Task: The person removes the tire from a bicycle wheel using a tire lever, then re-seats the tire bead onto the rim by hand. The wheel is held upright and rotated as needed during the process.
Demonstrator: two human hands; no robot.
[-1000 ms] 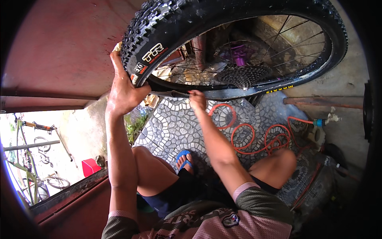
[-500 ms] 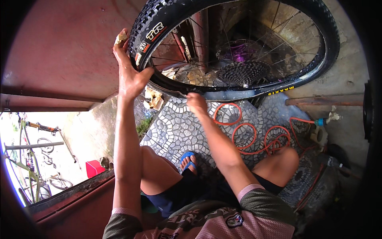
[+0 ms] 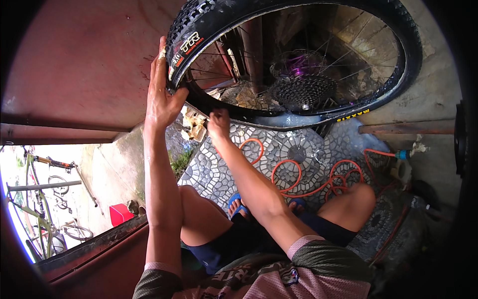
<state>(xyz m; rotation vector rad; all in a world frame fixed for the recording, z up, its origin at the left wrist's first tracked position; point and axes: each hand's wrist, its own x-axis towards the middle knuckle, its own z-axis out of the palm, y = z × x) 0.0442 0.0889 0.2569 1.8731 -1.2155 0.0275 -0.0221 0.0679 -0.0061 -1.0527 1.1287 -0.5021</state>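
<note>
A bicycle wheel with a black knobby tire (image 3: pixel 186 60) is held tilted in front of me. My left hand (image 3: pixel 162 102) grips the tire's left side, fingers stretched along the tread and thumb on the inner edge. A cream-coloured bit (image 3: pixel 163 53) sticks to its fingers. At the lower left edge of the tire, my right hand (image 3: pixel 219 123) is closed and slightly blurred; what its fingers pinch is hidden. Milky white liquid (image 3: pixel 289 119) lies along the tire's lower section, where its edge stands away from the rim. The cassette (image 3: pixel 303 92) and purple hub (image 3: pixel 297 72) show inside the wheel.
An orange hose (image 3: pixel 286 177) coils over the pebble-patterned floor (image 3: pixel 209 162) and runs to a tap (image 3: pixel 417 146) on the right. Crumpled tan paper (image 3: pixel 194 123) lies below the wheel. A red metal panel (image 3: pixel 74 65) stands left; bicycle frames (image 3: pixel 42 214) are beyond.
My right hand has slid left along the tire's lower edge, toward my left hand. The left fingers have straightened along the tread, and the wheel has shifted slightly.
</note>
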